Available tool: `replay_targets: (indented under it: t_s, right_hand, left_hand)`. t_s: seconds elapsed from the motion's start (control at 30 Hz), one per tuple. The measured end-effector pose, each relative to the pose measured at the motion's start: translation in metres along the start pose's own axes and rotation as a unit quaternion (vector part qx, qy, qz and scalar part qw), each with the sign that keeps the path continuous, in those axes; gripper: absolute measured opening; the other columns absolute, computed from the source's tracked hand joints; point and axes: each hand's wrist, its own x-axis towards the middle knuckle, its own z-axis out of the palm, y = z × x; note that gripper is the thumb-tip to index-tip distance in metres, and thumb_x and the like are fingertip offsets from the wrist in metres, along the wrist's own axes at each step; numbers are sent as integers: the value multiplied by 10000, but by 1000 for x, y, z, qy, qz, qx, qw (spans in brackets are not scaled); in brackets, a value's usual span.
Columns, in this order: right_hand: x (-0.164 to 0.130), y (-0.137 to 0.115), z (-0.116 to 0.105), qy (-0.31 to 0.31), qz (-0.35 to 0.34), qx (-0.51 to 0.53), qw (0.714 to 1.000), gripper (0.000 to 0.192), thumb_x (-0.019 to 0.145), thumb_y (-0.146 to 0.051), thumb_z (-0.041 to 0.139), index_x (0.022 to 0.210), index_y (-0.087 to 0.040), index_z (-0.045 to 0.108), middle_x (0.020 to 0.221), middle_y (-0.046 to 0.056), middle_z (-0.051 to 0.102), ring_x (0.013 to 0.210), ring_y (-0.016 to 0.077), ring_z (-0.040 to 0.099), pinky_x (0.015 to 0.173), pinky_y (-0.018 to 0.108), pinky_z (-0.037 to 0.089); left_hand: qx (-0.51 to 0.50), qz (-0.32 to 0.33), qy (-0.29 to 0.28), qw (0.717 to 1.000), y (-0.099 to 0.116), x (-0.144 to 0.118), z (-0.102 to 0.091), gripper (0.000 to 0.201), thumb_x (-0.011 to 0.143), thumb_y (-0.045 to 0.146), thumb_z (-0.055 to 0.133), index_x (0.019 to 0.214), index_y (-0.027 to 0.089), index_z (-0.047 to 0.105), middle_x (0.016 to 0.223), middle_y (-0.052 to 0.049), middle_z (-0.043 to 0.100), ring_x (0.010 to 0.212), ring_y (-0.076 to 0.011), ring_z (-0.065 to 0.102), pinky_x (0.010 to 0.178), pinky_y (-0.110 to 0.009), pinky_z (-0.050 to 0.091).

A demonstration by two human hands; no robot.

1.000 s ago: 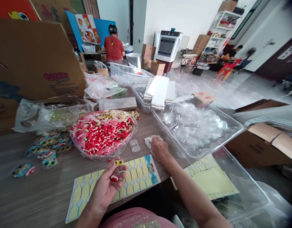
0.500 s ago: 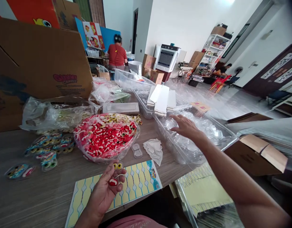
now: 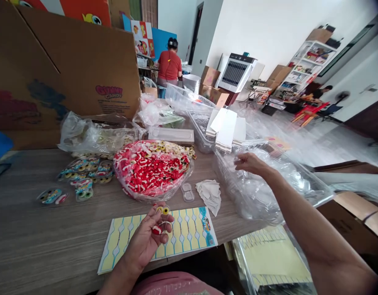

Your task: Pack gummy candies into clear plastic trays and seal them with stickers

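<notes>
My left hand (image 3: 147, 241) is held palm up over a yellow sticker sheet (image 3: 189, 231) at the table's near edge. It holds gummy candies (image 3: 160, 221): a red-and-white one and a yellow eye-shaped one. My right hand (image 3: 249, 162) reaches over a clear plastic bin (image 3: 312, 186) full of clear plastic shells, its fingers pinched on one clear shell (image 3: 240, 157). A bag of red-and-white gummies (image 3: 150, 168) lies open in the middle of the table.
A crumpled white tissue (image 3: 210, 192) and an empty clear shell (image 3: 187, 191) lie beside the gummy bag. Several packed candy shells (image 3: 84, 176) lie at the left. A big cardboard box (image 3: 69, 78) stands behind. A person in a red shirt (image 3: 169, 65) works at a far table.
My right hand left the tissue, went into the clear bin and has drawn back a little with a shell pinched in its fingers. The left hand kept its candies. The view shifted left.
</notes>
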Motion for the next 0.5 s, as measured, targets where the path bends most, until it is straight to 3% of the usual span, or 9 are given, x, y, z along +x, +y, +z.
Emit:
replay_targets:
  t_s: [0.1,0.23,0.37,0.5]
  right_hand:
    - [-1,-25,-13,20,-52,-34,998,283,665,-284,628,521,-198,401,580,-42,412,599,114,416,585,252,330]
    - [12,-82,-9,35,-151,-173,973,104,749,-162,549,656,-165,596,737,31,583,693,140,521,669,256,376]
    - [37,-130,34,-88,-145,-297,940,225,791,-69,527,857,-152,725,967,110,690,824,189,625,683,260,411]
    - [53,-139,86,-146,-146,-294,933,346,722,6,598,961,-188,755,1020,98,726,909,217,666,729,266,467]
  left_hand:
    - [8,-16,-15,1000,-6,7,4,434,861,263,675,1238,209,468,862,-96,706,610,-152,628,453,-192,400]
    - [9,-29,-30,999,-10,15,12,411,872,260,659,1233,212,467,855,-94,705,615,-157,634,452,-194,404]
    - [13,-34,-34,999,-11,17,17,415,871,261,651,1237,203,464,829,-94,702,602,-163,632,441,-193,396]
    - [0,-31,-26,999,-10,13,9,438,866,239,644,1258,197,454,822,-96,702,591,-162,631,442,-189,387]
